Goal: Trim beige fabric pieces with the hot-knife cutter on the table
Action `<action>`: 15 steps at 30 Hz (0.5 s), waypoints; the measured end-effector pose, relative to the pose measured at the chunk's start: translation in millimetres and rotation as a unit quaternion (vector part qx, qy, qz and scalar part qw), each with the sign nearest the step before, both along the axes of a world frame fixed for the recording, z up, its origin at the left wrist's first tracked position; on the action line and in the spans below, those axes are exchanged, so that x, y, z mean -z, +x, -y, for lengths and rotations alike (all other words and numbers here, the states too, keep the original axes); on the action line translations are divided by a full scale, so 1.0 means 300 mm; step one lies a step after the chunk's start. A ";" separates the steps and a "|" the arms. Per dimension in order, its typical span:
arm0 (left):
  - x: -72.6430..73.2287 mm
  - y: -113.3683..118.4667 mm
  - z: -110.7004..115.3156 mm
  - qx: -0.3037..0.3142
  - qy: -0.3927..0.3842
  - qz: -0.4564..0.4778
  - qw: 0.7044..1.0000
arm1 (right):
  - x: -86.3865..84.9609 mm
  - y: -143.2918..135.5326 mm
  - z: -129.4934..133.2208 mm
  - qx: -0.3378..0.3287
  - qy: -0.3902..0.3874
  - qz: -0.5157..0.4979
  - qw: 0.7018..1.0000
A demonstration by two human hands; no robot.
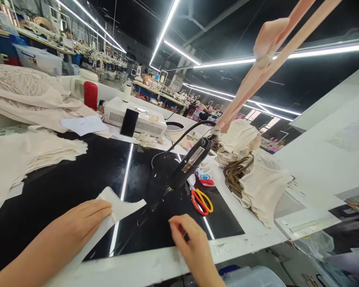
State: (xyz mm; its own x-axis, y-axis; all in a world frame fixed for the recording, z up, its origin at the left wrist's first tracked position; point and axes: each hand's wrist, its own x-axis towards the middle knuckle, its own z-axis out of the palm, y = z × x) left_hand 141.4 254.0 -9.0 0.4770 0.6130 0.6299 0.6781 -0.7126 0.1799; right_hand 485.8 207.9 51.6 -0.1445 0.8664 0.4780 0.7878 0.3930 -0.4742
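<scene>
Head: plastic bin (41, 60), contents unclear

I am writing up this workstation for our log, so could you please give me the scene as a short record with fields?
Left hand: the left hand lies on a cream fabric piece
Right hand: the right hand has curled fingers, nothing visible in them
Hanging tool: black tool, tip down, below a pink strap
Scissors: scissors with red and yellow handles, on the black surface
Phone: dark phone at the white vented box
Fabric stacks: left stack, right stack
</scene>
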 end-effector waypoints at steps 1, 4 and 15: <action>0.011 -0.007 -0.005 0.010 0.013 -0.015 1.000 | 0.000 0.052 -0.013 0.033 0.004 0.001 0.999; 0.019 -0.017 -0.015 0.000 0.029 -0.027 0.999 | 0.002 0.185 -0.064 0.100 0.026 0.010 0.995; -0.095 0.058 0.026 -0.027 -0.003 -0.006 1.000 | 0.074 0.375 -0.196 0.065 0.121 0.067 0.988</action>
